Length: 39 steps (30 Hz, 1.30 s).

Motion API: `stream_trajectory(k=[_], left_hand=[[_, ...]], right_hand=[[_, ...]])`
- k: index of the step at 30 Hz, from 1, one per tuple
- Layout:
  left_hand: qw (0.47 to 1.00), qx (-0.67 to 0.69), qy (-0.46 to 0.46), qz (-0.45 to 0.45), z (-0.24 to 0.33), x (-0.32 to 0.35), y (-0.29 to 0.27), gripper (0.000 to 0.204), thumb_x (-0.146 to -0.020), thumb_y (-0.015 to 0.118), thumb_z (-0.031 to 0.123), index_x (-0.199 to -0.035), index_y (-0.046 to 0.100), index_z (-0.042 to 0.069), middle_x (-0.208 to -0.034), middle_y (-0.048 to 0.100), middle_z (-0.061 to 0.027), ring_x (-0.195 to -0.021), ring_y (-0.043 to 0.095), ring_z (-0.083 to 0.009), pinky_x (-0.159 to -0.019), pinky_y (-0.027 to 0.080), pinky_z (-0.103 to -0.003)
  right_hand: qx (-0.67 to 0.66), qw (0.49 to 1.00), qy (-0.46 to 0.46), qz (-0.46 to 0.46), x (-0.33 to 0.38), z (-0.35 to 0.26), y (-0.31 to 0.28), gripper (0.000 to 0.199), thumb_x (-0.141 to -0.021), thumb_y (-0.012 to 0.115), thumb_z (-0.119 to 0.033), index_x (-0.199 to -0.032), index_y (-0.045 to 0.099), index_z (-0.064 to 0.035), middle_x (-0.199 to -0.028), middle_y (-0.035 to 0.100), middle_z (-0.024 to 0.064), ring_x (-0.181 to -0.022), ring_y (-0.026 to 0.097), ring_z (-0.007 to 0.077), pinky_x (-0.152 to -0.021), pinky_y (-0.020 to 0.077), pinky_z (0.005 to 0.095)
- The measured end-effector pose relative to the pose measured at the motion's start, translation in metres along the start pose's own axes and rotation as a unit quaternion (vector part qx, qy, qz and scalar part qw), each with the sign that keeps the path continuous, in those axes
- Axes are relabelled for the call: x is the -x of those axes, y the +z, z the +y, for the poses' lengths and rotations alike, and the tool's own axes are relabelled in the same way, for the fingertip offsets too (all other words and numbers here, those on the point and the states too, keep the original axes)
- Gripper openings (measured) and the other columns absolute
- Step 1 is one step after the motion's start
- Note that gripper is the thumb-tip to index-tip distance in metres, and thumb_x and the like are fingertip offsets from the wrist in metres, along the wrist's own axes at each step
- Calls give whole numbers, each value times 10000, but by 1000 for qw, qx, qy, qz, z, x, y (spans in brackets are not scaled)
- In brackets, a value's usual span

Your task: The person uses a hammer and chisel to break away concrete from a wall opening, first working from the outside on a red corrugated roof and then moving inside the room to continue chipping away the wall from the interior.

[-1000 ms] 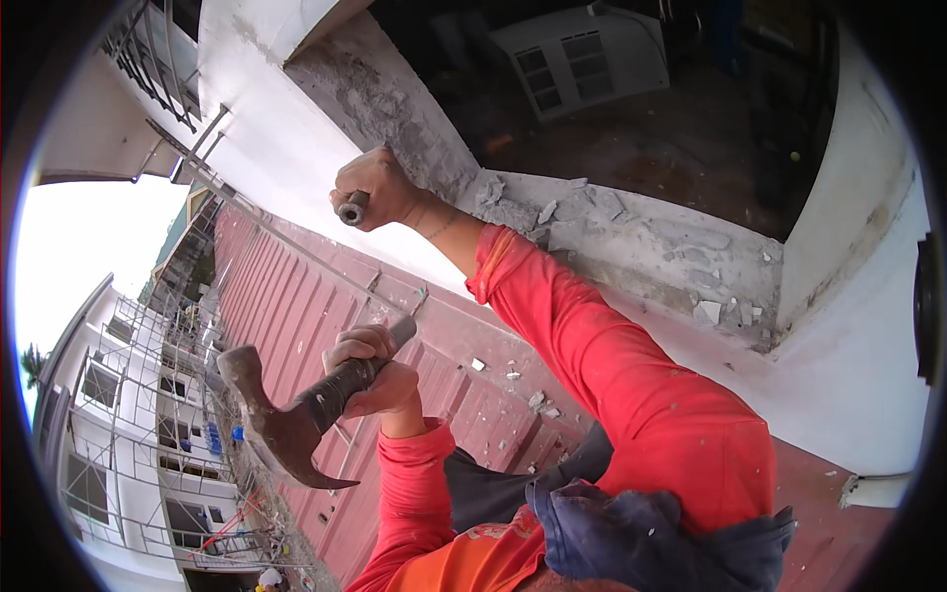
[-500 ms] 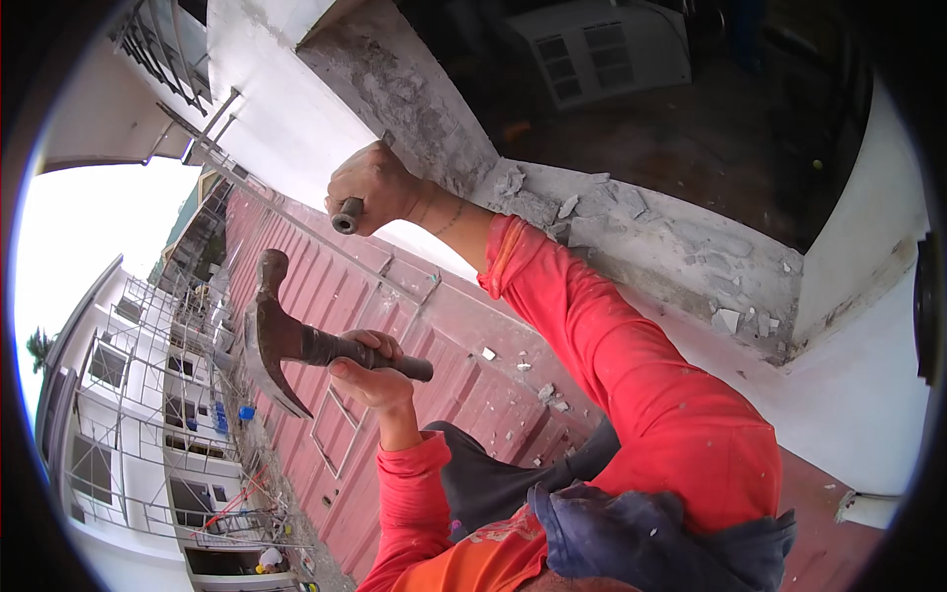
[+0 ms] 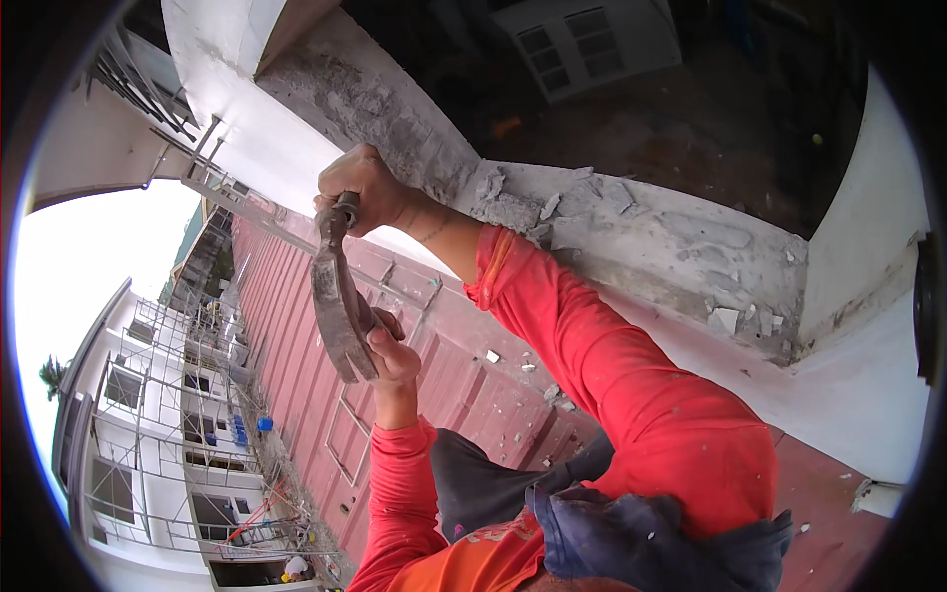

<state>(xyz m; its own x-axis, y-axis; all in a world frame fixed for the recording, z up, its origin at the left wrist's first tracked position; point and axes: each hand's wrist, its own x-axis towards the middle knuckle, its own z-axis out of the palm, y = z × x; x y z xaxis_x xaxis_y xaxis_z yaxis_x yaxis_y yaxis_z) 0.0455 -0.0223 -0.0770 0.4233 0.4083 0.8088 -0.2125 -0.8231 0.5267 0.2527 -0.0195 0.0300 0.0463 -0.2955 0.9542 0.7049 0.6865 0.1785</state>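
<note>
My left hand (image 3: 395,357) is closed round the handle of a worn claw hammer (image 3: 338,306). The hammer's claw points down, and its striking face is up at the butt of a round steel chisel (image 3: 347,204). In this view face and butt overlap, so I cannot tell whether they touch. My right hand (image 3: 365,185) grips the chisel in a fist beside the rough, chipped concrete side (image 3: 380,109) of a wall opening. The chisel's far end is hidden behind that fist.
Broken mortar pieces (image 3: 513,212) lie along the concrete sill (image 3: 681,237) under my right forearm. Beyond the opening is a dark room with a white cabinet (image 3: 597,44). Below me is a red ribbed metal surface (image 3: 296,296) with scattered chips. Scaffolding (image 3: 138,434) fronts a white building at left.
The hammer has swung up and right, bringing its face from well apart to the chisel's butt. My right hand keeps its grip on the chisel, and the view has shifted slightly.
</note>
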Motion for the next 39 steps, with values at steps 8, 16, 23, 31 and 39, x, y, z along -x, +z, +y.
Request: stream_trajectory(k=[8, 16, 23, 31, 39], left_hand=[[996, 14, 80, 27, 7, -2, -4, 851, -890, 311, 888, -800, 458, 55, -634, 471, -50, -526, 456, -149, -500, 376, -259], [982, 127, 118, 78, 32, 2, -2, 867, -845, 304, 932, -801, 453, 79, -639, 430, -28, -541, 452, -142, -510, 376, -257], [989, 116, 29, 92, 46, -3, -9, 856, -874, 351, 897, -820, 492, 54, -662, 481, -44, -550, 477, -148, -503, 396, -269], [996, 66, -25, 60, 39, 0, -23, 852, -905, 357, 868, -784, 494, 36, -643, 482, -56, -540, 488, -155, -492, 372, -262], [984, 65, -152, 72, 29, -2, -13, 795, -907, 425, 843, -748, 471, 65, -603, 428, -17, -509, 429, -122, -480, 329, -269]], right_hand=[[-3, 1000, -24, -5, -5, -7, 11, 326, -691, 683, -65, -533, 399, -95, -507, 461, 94, -433, 487, 288, -456, 393, 383], [64, 997, 19, -44, -1, 0, 4, 164, -652, 703, -153, -572, 562, -124, -587, 597, 83, -549, 627, 305, -530, 490, 385], [91, 994, 32, -44, 3, 7, 3, 173, -648, 694, -136, -562, 546, -116, -566, 574, 107, -521, 607, 314, -517, 476, 397], [132, 989, 18, -69, 2, 4, 2, 152, -675, 694, -169, -571, 589, -135, -571, 597, 77, -530, 629, 292, -519, 492, 380], [163, 981, 31, -95, 13, 16, -9, 156, -685, 697, -198, -582, 596, -139, -587, 612, 65, -546, 639, 301, -510, 499, 380]])
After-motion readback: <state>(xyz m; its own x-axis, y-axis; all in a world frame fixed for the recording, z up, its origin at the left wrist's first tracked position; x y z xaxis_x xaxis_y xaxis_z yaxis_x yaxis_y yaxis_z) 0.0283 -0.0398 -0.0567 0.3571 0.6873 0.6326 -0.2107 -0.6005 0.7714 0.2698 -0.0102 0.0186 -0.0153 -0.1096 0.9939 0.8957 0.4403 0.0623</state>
